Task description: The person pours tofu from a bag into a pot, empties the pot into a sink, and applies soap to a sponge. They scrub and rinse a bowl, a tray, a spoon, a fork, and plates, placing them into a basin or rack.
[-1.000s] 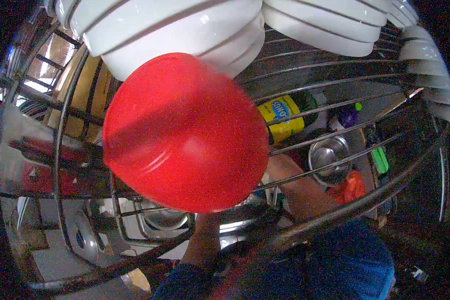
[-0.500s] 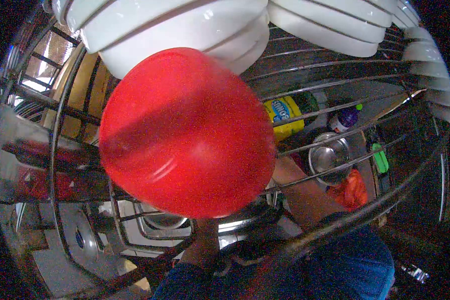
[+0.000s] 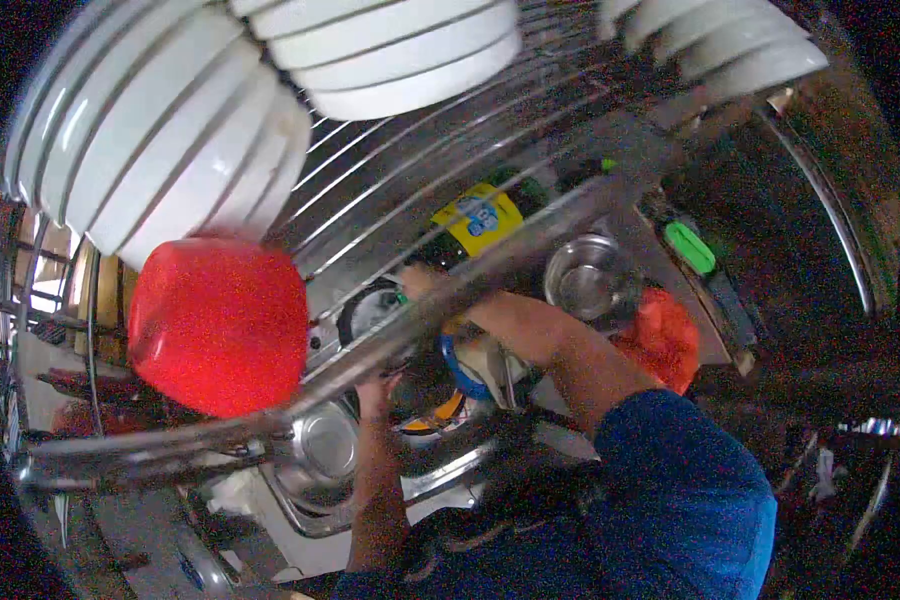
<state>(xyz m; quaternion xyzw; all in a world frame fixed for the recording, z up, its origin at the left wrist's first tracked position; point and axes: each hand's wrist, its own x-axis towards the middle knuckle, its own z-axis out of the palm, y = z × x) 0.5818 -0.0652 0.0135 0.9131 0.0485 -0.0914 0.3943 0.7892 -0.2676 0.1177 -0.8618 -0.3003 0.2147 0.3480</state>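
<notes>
Below the wire rack, my left hand (image 3: 378, 388) is partly covered by a rack bar, its visible fingers curled at the edge of something dark I cannot make out. My right hand (image 3: 426, 284) is closed just beyond the bar, with a small green bit showing at its fingertips; what it grips is too blurred to name. Close to both hands is a round grey dish (image 3: 372, 312) with a dark rim. Beside my right forearm sits a blue-rimmed round item (image 3: 460, 368). A steel bowl (image 3: 328, 445) lies near my left forearm.
Stacked white bowls (image 3: 185, 140) and a red plastic container (image 3: 220, 330) sit on the wire rack (image 3: 470, 285), between my head and hands. Beyond my right arm are a yellow packet (image 3: 482, 220), a steel pot (image 3: 585, 275), an orange-red bag (image 3: 662, 335) and a green-handled item (image 3: 690, 247).
My view has shifted, so the red container now appears smaller and farther left. Both hands, hidden behind it before, now show below the rack.
</notes>
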